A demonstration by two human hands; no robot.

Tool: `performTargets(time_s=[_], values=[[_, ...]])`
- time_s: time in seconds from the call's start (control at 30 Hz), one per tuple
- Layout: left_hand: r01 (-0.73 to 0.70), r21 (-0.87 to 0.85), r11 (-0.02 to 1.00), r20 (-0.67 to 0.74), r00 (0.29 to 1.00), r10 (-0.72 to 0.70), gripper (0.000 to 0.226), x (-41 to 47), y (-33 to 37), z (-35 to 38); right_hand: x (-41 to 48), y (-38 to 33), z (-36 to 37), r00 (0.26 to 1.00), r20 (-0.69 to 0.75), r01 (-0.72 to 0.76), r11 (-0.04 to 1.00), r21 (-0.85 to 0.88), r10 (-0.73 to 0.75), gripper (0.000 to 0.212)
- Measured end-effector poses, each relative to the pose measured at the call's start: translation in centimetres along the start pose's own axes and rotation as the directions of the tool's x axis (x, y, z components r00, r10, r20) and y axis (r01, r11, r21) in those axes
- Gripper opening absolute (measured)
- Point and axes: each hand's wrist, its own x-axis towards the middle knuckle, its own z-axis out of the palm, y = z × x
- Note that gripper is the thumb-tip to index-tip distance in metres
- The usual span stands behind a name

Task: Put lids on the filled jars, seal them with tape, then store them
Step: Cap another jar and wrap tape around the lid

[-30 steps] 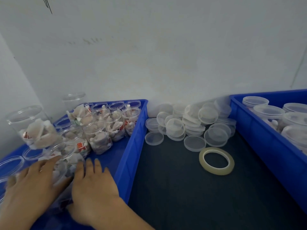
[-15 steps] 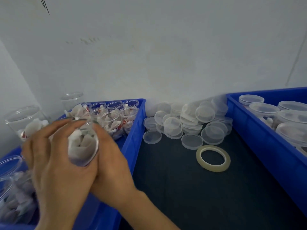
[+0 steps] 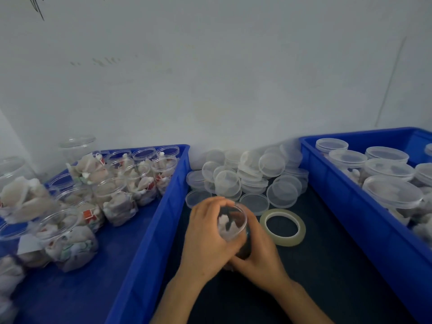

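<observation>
Fingers of left hand and right hand curled round clear lidless jar, white packets inside

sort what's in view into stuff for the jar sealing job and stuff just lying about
For the job: filled jar gripped by left hand and right hand; loose lids; tape roll; left bin of unlidded filled jars; right bin of lidded jars.

Lying about: clear jar behind the left bin, seemingly empty; empty jars in its back row.

The tape roll was translucent pale yellow on a dark table. On either side of it, the left bin and right bin were blue; the lids behind it were clear.
</observation>
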Motion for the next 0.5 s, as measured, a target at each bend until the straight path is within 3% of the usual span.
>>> performTargets(time_s=[0.1,0.17,0.27,0.37,0.43,0.5], values=[[-0.005,-0.054,0.999,0.032,0.999,0.006,0.064,0.4,-1.2,1.6,-0.7,1.2,-2.0,0.988,0.149,-0.05,0.998,0.035,0.044,0.083],[-0.006,-0.058,0.998,0.04,0.999,0.008,0.073,0.7,-1.6,1.8,-0.9,2.5,-3.7,0.981,0.188,-0.039,0.997,-0.064,0.051,0.074],[-0.004,-0.061,0.998,-0.008,1.0,0.004,0.07,0.8,-2.0,1.9,0.2,4.6,-5.9,0.993,-0.048,-0.113,0.976,-0.184,0.106,0.049],[-0.032,-0.067,0.997,-0.058,0.998,0.028,0.055,0.7,-1.7,2.2,2.1,6.8,-7.9,0.885,-0.341,-0.409,0.88,-0.243,0.317,0.043],[-0.054,-0.058,0.997,-0.07,0.996,0.05,0.048,0.6,-1.5,2.4,2.7,8.1,-9.3,0.832,-0.381,-0.513,0.819,-0.257,0.402,0.044],[-0.064,-0.052,0.997,-0.078,0.995,0.06,0.044,0.6,-1.3,2.5,3.2,9.1,-10.0,0.83,-0.351,-0.54,0.782,-0.311,0.434,0.044]])
